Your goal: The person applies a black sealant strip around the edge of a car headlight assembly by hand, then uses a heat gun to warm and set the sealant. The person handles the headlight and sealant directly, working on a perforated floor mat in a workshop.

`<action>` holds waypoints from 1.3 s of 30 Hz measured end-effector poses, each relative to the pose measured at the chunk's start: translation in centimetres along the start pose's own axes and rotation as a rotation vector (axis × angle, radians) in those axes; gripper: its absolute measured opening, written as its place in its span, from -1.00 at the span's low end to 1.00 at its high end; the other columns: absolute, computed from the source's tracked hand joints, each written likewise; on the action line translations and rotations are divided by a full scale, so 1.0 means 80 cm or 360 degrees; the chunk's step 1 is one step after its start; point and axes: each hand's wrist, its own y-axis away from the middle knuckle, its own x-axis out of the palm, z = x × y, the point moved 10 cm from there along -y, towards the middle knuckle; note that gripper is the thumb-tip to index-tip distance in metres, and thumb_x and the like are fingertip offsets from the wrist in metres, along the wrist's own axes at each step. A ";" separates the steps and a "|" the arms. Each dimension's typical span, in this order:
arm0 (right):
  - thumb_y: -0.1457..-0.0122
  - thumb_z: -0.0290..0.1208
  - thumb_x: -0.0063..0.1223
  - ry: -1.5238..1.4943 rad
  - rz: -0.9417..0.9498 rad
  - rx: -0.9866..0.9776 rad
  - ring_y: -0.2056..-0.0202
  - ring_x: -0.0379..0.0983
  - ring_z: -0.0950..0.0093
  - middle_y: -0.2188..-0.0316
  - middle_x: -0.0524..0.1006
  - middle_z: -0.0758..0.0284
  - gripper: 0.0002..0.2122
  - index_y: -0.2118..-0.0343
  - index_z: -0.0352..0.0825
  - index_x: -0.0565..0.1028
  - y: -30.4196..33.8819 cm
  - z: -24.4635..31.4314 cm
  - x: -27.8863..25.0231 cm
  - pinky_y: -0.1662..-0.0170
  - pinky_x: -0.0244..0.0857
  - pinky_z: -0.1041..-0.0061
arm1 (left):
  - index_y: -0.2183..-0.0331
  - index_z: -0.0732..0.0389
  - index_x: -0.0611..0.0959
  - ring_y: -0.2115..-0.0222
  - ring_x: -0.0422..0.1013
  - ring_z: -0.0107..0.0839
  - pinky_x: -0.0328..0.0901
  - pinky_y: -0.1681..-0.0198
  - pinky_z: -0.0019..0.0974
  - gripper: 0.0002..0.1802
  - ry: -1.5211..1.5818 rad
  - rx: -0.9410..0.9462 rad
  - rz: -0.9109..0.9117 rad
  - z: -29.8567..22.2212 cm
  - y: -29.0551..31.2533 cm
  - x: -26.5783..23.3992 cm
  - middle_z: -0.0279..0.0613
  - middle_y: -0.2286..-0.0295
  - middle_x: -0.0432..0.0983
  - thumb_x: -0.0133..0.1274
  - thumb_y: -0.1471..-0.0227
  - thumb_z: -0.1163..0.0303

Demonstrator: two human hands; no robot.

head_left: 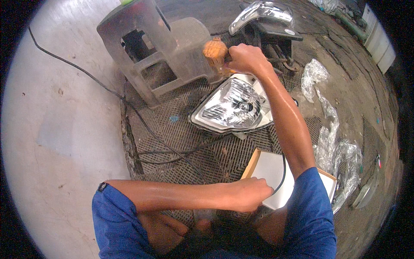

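My left hand is closed in a fist above an open shallow box with a white inside. A black cable runs up from its knuckles. My right hand is stretched far forward, its fingers curled against an orange-topped thing with a paler, see-through lower part; blur hides its exact kind. Just below that hand a vehicle headlight, with a clear lens and white housing, lies on the ridged mat. My right forearm covers part of its right side.
A grey plastic stool lies tipped over at the far left. Another headlight rests on a small dark stand. Crumpled clear plastic wrap trails down the right. A black cable crosses the pale floor onto the mat.
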 end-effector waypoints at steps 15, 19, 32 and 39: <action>0.00 -0.09 0.26 -0.0061 -0.0095 0.0071 0.19 0.58 0.08 0.25 0.62 0.04 -0.60 0.24 -0.35 0.63 -0.003 -0.014 -0.006 0.13 0.46 0.14 | 0.34 0.46 0.57 0.38 0.53 0.21 0.43 0.30 0.10 -0.80 -0.0026 0.0112 -0.0111 -0.002 -0.003 0.002 0.27 0.50 0.55 0.09 0.09 0.55; 0.00 -0.10 0.25 -0.0113 -0.0027 0.0006 0.17 0.58 0.06 0.23 0.62 0.01 -0.60 0.22 -0.34 0.63 -0.002 0.005 0.002 0.10 0.45 0.15 | 0.34 0.46 0.57 0.38 0.53 0.20 0.43 0.31 0.09 -0.79 -0.0010 0.0108 -0.0089 -0.001 -0.004 0.005 0.27 0.51 0.54 0.07 0.11 0.58; -0.03 -0.08 0.26 -0.0128 0.0099 -0.0174 0.19 0.59 0.07 0.27 0.63 0.02 -0.61 0.28 -0.36 0.64 -0.004 0.066 0.037 0.14 0.47 0.15 | 0.36 0.46 0.58 0.36 0.52 0.21 0.43 0.29 0.09 -0.81 -0.0024 0.0099 -0.0066 -0.002 0.001 0.008 0.28 0.48 0.54 0.07 0.12 0.58; 0.00 -0.07 0.27 -0.0227 0.0148 -0.0209 0.19 0.59 0.09 0.27 0.63 0.03 -0.61 0.29 -0.34 0.65 -0.007 0.074 0.037 0.15 0.46 0.14 | 0.34 0.47 0.58 0.34 0.53 0.22 0.43 0.28 0.10 -0.80 0.0014 0.0106 -0.0055 0.000 -0.001 0.009 0.30 0.46 0.54 0.06 0.12 0.60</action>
